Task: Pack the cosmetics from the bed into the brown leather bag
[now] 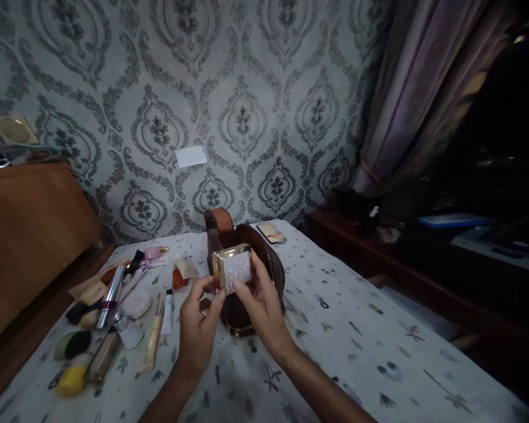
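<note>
A small gold-edged box with a glittery silver face [238, 271], perhaps a cosmetic compact, is held up between my hands. My right hand [264, 308] grips it from the right, thumb across the lower front. My left hand [200, 320] pinches its lower left corner with thumb and fingertips. Behind and below the box stands a dark brown bag [238, 314] with a tan-lined flap, open at the top; the box and my hands hide part of it.
Left of the bag lie several cosmetics: a silver tube [110, 296], a round powder case [136, 304], a yellow-capped bottle [74, 375] and a cream tube [186, 268]. A flat card-like item [271, 233] rests behind the bag. A wooden cabinet [30, 229] borders the left, a dark shelf [348, 247] the right.
</note>
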A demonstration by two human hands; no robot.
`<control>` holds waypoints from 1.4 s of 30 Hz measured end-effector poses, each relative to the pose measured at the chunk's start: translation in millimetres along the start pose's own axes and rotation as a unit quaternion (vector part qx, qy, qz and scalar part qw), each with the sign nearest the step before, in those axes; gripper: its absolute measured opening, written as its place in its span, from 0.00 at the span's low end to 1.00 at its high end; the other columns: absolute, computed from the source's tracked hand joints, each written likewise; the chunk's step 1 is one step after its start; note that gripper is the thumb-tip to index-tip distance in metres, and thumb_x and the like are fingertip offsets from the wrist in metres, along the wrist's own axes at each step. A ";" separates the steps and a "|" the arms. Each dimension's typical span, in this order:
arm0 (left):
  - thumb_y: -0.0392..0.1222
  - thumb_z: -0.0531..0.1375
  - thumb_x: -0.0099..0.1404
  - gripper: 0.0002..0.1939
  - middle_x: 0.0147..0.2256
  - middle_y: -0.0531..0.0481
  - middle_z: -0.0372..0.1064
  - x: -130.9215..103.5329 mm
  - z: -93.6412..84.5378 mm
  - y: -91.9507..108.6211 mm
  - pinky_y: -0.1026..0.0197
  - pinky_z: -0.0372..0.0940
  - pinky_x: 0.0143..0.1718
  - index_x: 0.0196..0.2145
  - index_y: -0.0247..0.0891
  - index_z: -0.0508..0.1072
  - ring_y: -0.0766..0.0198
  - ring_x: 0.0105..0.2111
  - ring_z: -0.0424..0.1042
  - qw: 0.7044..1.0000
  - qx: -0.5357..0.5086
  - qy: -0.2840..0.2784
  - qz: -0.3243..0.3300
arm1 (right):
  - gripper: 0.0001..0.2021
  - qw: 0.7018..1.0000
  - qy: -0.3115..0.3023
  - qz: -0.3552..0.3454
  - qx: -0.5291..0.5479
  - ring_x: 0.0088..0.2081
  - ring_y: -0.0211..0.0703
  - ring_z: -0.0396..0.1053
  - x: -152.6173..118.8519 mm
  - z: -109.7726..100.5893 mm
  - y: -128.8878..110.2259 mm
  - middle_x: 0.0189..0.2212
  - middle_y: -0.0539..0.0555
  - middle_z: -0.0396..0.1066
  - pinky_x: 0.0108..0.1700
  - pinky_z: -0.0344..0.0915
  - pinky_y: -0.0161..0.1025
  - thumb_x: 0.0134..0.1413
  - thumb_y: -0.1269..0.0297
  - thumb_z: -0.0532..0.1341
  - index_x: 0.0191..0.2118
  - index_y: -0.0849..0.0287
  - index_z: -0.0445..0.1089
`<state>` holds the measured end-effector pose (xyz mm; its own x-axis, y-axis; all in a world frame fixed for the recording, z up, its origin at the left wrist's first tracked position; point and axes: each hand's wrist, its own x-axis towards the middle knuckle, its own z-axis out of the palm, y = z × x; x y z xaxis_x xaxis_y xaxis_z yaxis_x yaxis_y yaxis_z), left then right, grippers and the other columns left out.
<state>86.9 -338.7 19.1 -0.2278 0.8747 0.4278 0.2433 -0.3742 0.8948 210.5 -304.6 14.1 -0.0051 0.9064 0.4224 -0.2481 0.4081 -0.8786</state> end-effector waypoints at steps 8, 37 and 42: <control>0.45 0.63 0.64 0.20 0.45 0.46 0.71 -13.1 11.6 -2.5 0.63 0.69 0.36 0.53 0.43 0.72 0.60 0.42 0.72 0.996 0.018 -0.046 0.067 | 0.41 0.978 -0.023 0.113 0.175 0.59 0.53 0.65 -2.1 -0.8 -12.5 0.60 0.56 0.67 0.61 0.63 0.48 0.45 0.50 0.71 0.65 0.51 0.59; 0.38 0.54 0.70 0.16 0.61 0.33 0.53 25.4 8.4 -26.5 0.40 0.67 0.54 0.54 0.38 0.69 0.42 0.61 0.59 0.828 0.437 -0.074 0.345 | 0.14 0.907 0.025 0.217 0.361 0.42 0.44 0.75 41.8 -33.9 -14.6 0.40 0.55 0.78 0.41 0.77 0.40 0.50 0.60 0.69 0.43 0.60 0.74; 0.38 0.54 0.70 0.16 0.62 0.32 0.52 22.6 5.7 -33.1 0.40 0.67 0.54 0.54 0.37 0.67 0.42 0.60 0.60 0.823 0.437 -0.061 0.358 | 0.14 0.942 0.054 0.198 0.266 0.32 0.38 0.70 53.1 -27.4 -11.5 0.31 0.50 0.74 0.31 0.77 0.39 0.45 0.65 0.70 0.39 0.59 0.73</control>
<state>79.1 -304.8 -1.5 0.3519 0.5713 0.7415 0.8716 -0.4889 -0.0369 239.6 -258.1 40.6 -0.1083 0.9935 0.0351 -0.6979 -0.0508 -0.7144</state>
